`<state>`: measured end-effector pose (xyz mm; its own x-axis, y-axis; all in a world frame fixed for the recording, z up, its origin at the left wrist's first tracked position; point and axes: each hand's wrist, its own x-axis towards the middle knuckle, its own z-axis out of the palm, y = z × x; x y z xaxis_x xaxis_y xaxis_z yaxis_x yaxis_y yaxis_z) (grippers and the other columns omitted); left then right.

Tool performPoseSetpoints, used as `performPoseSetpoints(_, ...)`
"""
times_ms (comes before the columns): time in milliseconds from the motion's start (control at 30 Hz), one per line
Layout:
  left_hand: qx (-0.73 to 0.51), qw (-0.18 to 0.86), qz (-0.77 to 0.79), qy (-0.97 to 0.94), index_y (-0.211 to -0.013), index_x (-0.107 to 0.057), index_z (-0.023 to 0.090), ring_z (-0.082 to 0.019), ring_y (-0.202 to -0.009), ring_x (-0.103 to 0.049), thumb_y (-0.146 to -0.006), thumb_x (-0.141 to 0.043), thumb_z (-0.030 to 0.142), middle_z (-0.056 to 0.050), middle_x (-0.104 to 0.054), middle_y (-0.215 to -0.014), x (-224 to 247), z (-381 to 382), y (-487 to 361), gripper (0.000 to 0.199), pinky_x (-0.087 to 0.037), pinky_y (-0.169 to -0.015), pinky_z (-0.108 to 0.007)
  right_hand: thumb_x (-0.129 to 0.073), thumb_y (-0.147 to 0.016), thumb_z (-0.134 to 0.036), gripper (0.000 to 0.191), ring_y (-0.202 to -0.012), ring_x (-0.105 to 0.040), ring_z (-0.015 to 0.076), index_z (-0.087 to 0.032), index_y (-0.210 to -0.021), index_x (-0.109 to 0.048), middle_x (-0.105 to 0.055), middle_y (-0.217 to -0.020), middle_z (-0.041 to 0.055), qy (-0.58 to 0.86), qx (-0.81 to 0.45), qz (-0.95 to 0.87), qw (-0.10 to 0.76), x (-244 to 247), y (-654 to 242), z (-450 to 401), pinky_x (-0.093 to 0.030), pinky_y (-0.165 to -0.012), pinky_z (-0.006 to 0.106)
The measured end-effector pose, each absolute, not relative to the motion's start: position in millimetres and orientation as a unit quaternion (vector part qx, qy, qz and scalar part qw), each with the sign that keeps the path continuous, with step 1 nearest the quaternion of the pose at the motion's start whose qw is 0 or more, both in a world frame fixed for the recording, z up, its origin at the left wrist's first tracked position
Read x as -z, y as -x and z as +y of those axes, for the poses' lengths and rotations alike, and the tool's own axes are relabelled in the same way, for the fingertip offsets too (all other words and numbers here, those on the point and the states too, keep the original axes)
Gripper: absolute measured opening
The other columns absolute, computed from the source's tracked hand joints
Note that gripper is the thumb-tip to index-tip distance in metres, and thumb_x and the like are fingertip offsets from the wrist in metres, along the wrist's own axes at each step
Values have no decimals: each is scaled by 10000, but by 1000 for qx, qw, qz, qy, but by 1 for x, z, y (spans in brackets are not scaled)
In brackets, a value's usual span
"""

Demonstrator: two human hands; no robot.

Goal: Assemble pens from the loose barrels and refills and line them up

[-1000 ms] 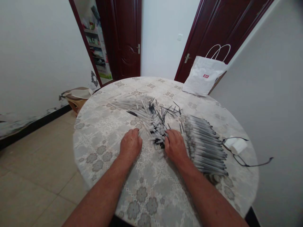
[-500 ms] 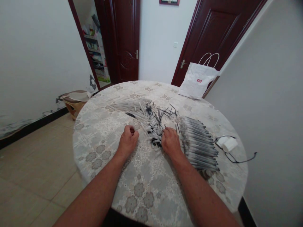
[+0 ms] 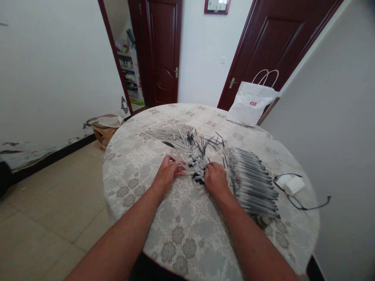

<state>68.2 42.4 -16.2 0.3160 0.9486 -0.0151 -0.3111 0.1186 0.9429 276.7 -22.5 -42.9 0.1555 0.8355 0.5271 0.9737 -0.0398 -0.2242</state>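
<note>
My left hand (image 3: 170, 171) is at the left edge of a loose pile of pen parts, its fingers closed around a whitish pen barrel (image 3: 182, 164). On the pile's right side, my right hand (image 3: 216, 178) has its fingers bent and pressed together; whatever they pinch is hidden. White pen caps or short tubes (image 3: 195, 159) lie between the two hands, mixed with black pieces. Thin dark refills (image 3: 212, 142) are scattered just beyond. Right of my right hand, many assembled-looking pens (image 3: 254, 179) lie side by side in a long row.
Pale barrels (image 3: 164, 132) lie at the pile's far left. Black-framed glasses (image 3: 295, 203) and a folded white tissue (image 3: 293, 184) rest at the right of the round table (image 3: 178, 249). A white paper bag (image 3: 252, 103) stands at the back edge. A wooden stool (image 3: 105, 132) is beyond the left edge.
My left hand has moved toward the pile and taken hold of a barrel there. My right hand stays by the pile's right side. The whole view has shifted slightly.
</note>
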Motion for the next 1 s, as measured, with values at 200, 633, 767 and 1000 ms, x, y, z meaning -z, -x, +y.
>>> performPoseSetpoints(200, -478, 683, 325, -447, -997, -413, 229, -232, -843, -766, -869, -673, 400, -77, -744, -1018, 21, 46, -67, 337, -618, -687, -362, -475, -898, -80, 282, -967, -597, 231, -129, -988, -738, -668, -1024, 131, 674, 129, -651, 325, 45, -283, -19, -486, -918, 351)
performPoseSetpoints(633, -506, 720, 296, -372, -992, -378, 241, -259, -884, -773, -823, -735, 325, -46, -718, -1026, 11, 44, -65, 404, -618, -776, -452, -444, -920, -97, 301, -1016, -656, 211, -203, -1077, -677, -688, -1039, 94, 530, 44, -710, 461, 6, -264, -43, -538, -933, 359)
performPoseSetpoints(767, -515, 729, 273, -359, -990, -398, 237, -258, -907, -769, -819, -753, 308, -31, -718, -1009, 9, 42, -63, 401, -603, -839, -476, -455, -914, -92, 285, -986, -656, 204, -199, -1057, -676, -687, -1013, 89, 518, 29, -726, 450, 8, -264, -43, -541, -912, 341)
performPoseSetpoints(1000, -503, 741, 261, -361, -989, -395, 240, -258, -884, -770, -807, -770, 304, -19, -717, -1012, 6, 40, -64, 422, -602, -828, -477, -462, -905, -92, 304, -1007, -656, 208, -199, -1082, -685, -685, -1044, 96, 515, 9, -742, 429, 9, -263, -43, -544, -927, 349)
